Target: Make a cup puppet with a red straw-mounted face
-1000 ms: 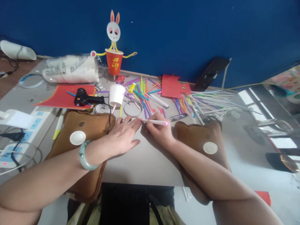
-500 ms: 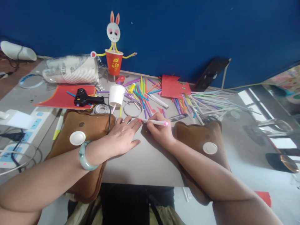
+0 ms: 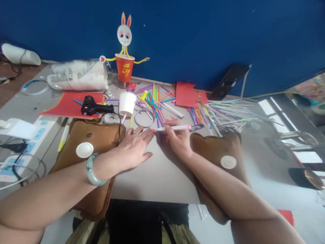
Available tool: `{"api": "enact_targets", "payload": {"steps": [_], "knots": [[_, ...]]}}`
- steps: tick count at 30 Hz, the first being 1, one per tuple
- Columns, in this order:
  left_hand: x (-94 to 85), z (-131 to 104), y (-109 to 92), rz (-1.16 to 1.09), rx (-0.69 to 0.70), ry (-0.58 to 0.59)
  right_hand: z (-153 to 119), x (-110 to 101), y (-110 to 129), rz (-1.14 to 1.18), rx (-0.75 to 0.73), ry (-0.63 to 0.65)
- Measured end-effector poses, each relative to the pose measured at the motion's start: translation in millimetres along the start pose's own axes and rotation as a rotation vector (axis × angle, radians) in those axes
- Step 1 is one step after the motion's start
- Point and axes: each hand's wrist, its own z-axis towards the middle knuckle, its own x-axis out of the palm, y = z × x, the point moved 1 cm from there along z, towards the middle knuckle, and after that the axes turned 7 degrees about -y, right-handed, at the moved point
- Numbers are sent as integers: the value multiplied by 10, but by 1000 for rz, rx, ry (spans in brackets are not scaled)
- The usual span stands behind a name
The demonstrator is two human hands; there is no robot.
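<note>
My left hand (image 3: 135,147) lies flat on the grey table, fingers spread, its fingertips beside a small red piece (image 3: 152,131). What lies under those fingertips is hidden. My right hand (image 3: 179,140) grips a white marker (image 3: 175,128) with a pink end, its other end close to the red piece. A white paper cup (image 3: 127,103) stands beyond my left hand, near a silver ring (image 3: 144,118). Farther back is a rabbit figure with a white face (image 3: 124,35), yellow arms and a red cup body (image 3: 124,68).
Brown cushions (image 3: 87,173) (image 3: 219,162) lie under the forearms. A black glue gun (image 3: 95,107) rests on red paper (image 3: 61,104) at left. Behind are stacked cups (image 3: 78,76), coloured sticks (image 3: 154,101), more red paper (image 3: 188,94) and a blue wall.
My right hand has shifted slightly right, and the marker's pink end now points farther right. My left hand stays nearly in place.
</note>
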Motion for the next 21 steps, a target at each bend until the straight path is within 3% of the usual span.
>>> {"api": "enact_targets", "payload": {"steps": [3, 10, 21], "knots": [[-9, 4, -6, -1, -7, 4, 29, -13, 10, 23, 31, 34], [-24, 8, -13, -10, -7, -1, -14, -43, 57, -181, -19, 47], [3, 3, 11, -19, 3, -19, -30, -25, 46, -111, -44, 86]]}}
